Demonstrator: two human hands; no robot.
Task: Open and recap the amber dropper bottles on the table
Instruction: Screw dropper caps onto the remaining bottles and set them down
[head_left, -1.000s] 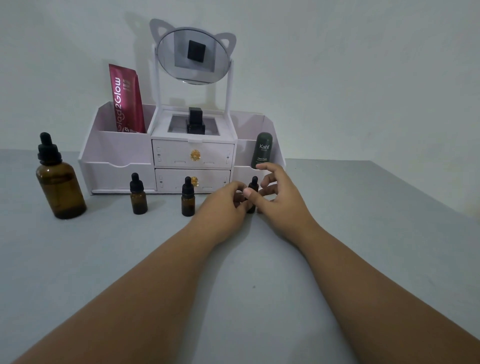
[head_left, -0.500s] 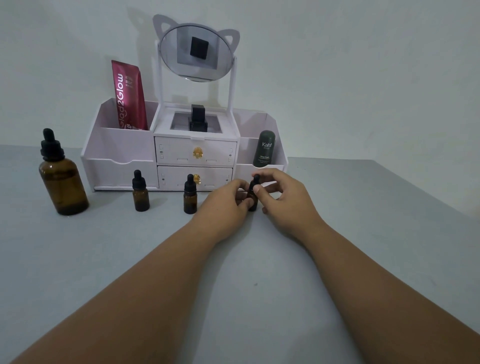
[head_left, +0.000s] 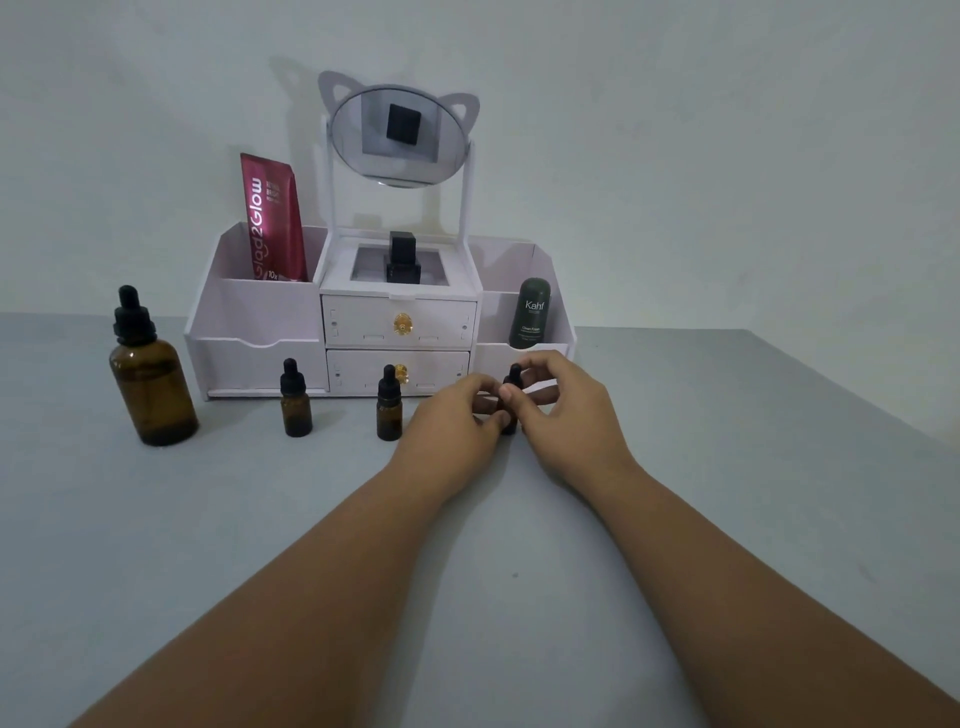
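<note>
1. Head view, against a second ago: your right hand (head_left: 569, 410) had its fingers spread loosely above the dropper. They have now drawn in around the black cap of the small amber glass dropper bottle (head_left: 513, 375). Your left hand (head_left: 452, 415) has kept its place, and the bottle stands on the same spot.
2. The bottle stands upright on the grey table (head_left: 519, 571), just in front of the white plastic organiser (head_left: 260, 332) and between your two hands. Your left fingertips pinch its lower body. Your right thumb and fingers curl round the cap, and only the rubber bulb shows above them.
3. The cap looks seated, so I judge that you are starting to unscrew it. Press the base down with your left hand so that the glass does not spin with the cap.
4. Grip the ribbed collar rather than the soft bulb, because squeezing the bulb only wastes your turn.
5. Once the cap is loose, lift it straight up so the pipette clears the neck without tipping so light a bottle.
6. Two more small amber bottles (head_left: 296, 410) (head_left: 389, 415) and the large amber bottle (head_left: 153, 384) stand capped to your left, well apart from your hands. Keep your left elbow clear of them.
</note>
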